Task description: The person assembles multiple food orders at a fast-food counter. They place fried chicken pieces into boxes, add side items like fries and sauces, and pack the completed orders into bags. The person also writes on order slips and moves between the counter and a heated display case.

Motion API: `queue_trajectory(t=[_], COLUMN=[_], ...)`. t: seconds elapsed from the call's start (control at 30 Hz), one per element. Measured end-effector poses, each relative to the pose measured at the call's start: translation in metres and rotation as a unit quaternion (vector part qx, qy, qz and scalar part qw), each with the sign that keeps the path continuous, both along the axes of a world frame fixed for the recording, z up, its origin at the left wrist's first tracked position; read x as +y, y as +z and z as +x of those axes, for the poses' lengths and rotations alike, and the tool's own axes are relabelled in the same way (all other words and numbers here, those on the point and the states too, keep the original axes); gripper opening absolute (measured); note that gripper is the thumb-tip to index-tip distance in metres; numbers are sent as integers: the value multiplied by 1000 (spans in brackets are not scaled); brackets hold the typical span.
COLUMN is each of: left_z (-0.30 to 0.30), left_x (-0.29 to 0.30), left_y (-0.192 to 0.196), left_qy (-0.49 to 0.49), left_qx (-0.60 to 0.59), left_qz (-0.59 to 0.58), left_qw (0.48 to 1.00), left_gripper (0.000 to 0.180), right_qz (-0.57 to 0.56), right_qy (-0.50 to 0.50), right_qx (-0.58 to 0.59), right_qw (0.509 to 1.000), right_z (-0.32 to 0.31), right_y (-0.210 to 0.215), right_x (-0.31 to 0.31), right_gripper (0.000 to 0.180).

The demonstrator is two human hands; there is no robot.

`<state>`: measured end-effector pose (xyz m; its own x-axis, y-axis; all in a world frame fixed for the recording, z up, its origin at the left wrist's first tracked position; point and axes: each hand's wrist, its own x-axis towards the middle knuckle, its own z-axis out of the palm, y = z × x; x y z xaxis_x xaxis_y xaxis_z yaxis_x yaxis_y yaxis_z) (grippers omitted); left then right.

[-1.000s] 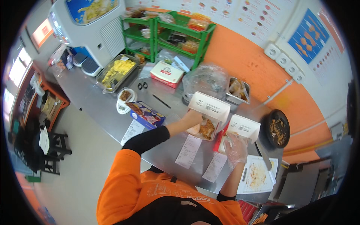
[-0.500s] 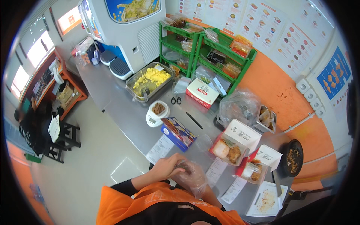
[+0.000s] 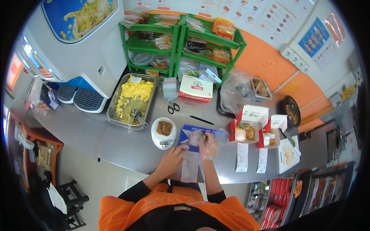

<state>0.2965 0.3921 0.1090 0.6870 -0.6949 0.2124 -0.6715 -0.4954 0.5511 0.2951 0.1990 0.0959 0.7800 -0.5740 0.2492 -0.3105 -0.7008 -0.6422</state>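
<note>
My right hand (image 3: 209,147), in a clear plastic glove, reaches over the opened blue box (image 3: 185,134) on the steel counter. Its fingers are bent together around something small and dark that I cannot make out. My bare left hand (image 3: 172,158) has its fingers stretched out, their tips at the box's near left edge. Pale, reddish-printed wrapping (image 3: 194,139) shows inside the box. A paper receipt (image 3: 189,167) lies just below the box. Left of it stands a white kitchen scale (image 3: 164,144), with chopped brown meat (image 3: 164,128) on top.
A steel tray (image 3: 109,115) of scrambled egg stands at the left, beside black scissors (image 3: 173,108) and a black pen (image 3: 202,120). Two open meal boxes (image 3: 243,133), a cutting board (image 3: 287,163) with a knife, and a pan (image 3: 290,111) are to the right. Green racks (image 3: 181,46) stand behind.
My hands, earlier together at the glove, have parted and moved to the blue box. The box now stands open. My view has swung to the right.
</note>
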Motion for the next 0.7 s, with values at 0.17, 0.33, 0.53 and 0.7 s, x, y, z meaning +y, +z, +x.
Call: queue_trajectory(t=[0.17,0.33,0.53,0.7], left_z=[11,10,66,115], left_x=[-13,6,43,55], left_y=[-18,-11,16,5], left_qy=[-24,40,179,46], left_qx=[-22,64,-9,-4], left_qz=[-4,-98,-109,6], left_qw=[999,992,978,999], left_gripper=[52,56,86,101], right_qz=[-151,124,-175,-279], right_qy=[50,103,36,72], right_qx=[56,144,273,292], right_qw=[986,976,945,912], right_z=[15,-30,-31,-21], right_y=[-37,-26,15,-42], right_x=[-18,-52,-78,-111], right_gripper=[22,27,35,28])
